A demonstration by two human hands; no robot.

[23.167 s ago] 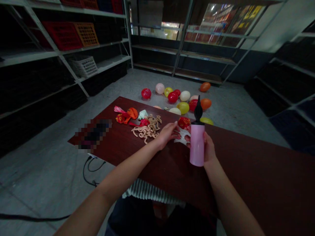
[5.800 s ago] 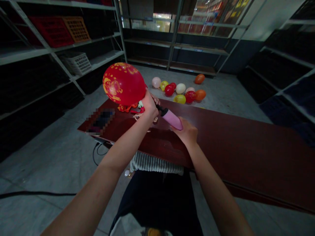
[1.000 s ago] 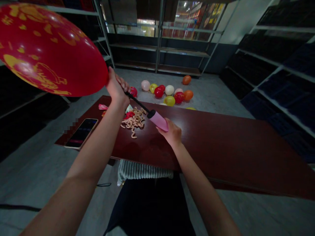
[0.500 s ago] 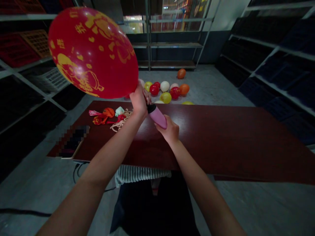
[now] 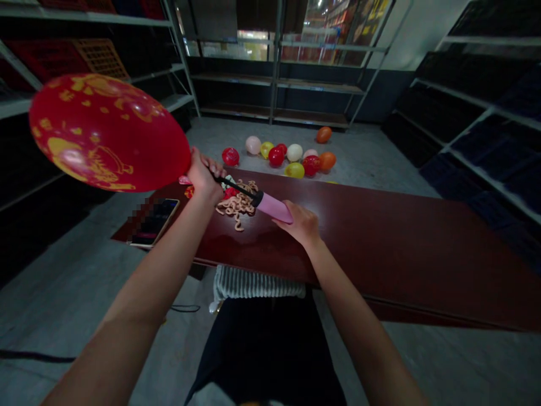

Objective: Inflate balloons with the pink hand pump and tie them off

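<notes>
A large inflated red balloon (image 5: 114, 135) with yellow printing hangs over the left end of the table. My left hand (image 5: 203, 176) is closed around the balloon's neck, where the front of a balloon pump (image 5: 274, 207) meets it. The pump is pink with a black collar, and its black rod shows between my two hands. My right hand (image 5: 301, 224) grips the pink rear part. Below the rod, a pile of beige curly strands (image 5: 239, 206) lies on the table beside limp red balloons (image 5: 230, 193), partly hidden by my left hand.
A phone (image 5: 155, 221) rests at the left end of the dark red table (image 5: 380, 242). Beyond the table, several inflated balloons (image 5: 295, 152) lie on the floor. Shelving (image 5: 315, 84) stands at the back and both sides; a cable (image 5: 38, 356) runs along the floor.
My left hand and the balloon have moved left and down in view, away from my right hand. The pump has lengthened, baring its black rod. The view has also shifted.
</notes>
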